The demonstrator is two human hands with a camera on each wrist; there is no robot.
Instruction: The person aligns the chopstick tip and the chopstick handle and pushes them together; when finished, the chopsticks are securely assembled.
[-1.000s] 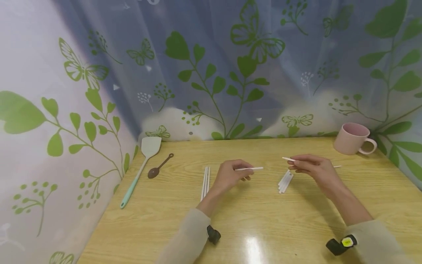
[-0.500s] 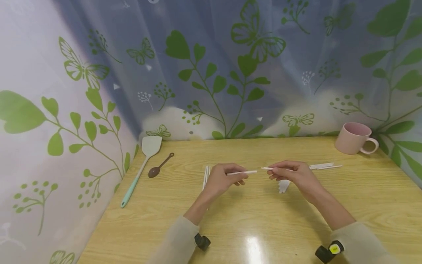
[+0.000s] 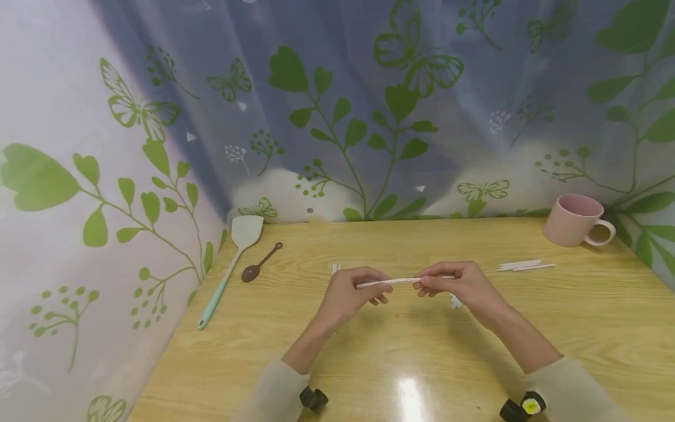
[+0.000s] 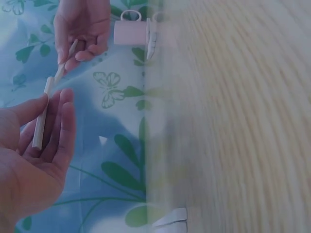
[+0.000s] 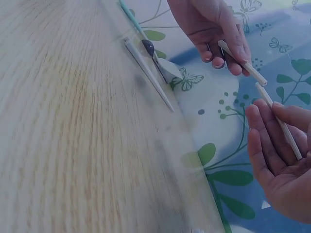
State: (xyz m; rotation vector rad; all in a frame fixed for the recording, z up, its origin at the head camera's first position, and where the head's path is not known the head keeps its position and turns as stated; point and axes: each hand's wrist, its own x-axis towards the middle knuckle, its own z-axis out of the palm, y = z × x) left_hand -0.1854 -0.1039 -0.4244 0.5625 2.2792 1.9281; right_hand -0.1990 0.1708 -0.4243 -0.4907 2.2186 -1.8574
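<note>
My left hand (image 3: 345,296) pinches a white chopstick half (image 4: 41,127) between thumb and fingers, its holed end pointing right. From the other side, my right hand (image 3: 466,288) pinches a thinner white chopstick half (image 5: 285,130) with a narrow tip at its inner end. Nearly in line, the two pieces have their ends right at each other above the table. Partly hidden behind the right hand lies a pile of short white pieces (image 3: 456,302). Several thin white pieces (image 3: 522,265) lie farther right. Long white chopsticks (image 3: 336,268) are mostly covered by the left hand.
On the wooden table's (image 3: 411,346) left side lie a spatula (image 3: 246,231) with a mint handle and a brown spoon (image 3: 251,272). A pink mug (image 3: 572,221) stands at the back right. Patterned curtain (image 3: 337,146) hangs along the far edge.
My right hand has moved left with its chopstick half, and the left hand has come slightly lower. The gap between the two pieces has closed; their ends now line up.
</note>
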